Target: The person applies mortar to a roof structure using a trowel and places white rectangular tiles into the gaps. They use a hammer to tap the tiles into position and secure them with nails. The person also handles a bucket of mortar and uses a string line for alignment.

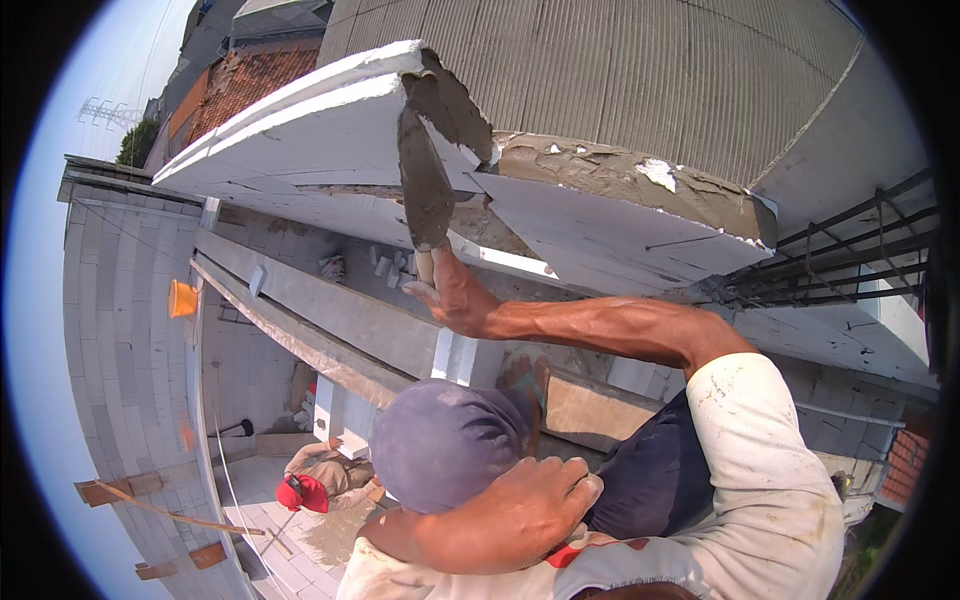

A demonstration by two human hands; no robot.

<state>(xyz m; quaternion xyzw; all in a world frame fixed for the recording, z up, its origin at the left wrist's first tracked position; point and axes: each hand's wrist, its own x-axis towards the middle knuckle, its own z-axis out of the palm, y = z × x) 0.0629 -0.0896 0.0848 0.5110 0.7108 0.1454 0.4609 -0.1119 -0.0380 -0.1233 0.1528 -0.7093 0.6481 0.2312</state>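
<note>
My right hand [462, 295] is closed round the handle of a trowel [424, 185], its blade coated in grey mortar. The blade stands upright against the broken, mortar-covered end of white wall blocks [310, 125]. To its right, wet grey mortar [600, 170] lies along the top of a lower stretch of white blocks [620, 225]. My left hand [525, 510] is close to my body, beside my bent knee in dark blue trousers. Its fingers are curled together and I see nothing in them; the palm side is hidden.
A person in a red cap [305, 492] works far below, beside white blocks. Planks [320, 300] run across the space under me. Steel reinforcing bars [850, 245] stick out at the right. An orange bucket [183, 298] hangs at the left wall. A corrugated roof [600, 75] lies beyond.
</note>
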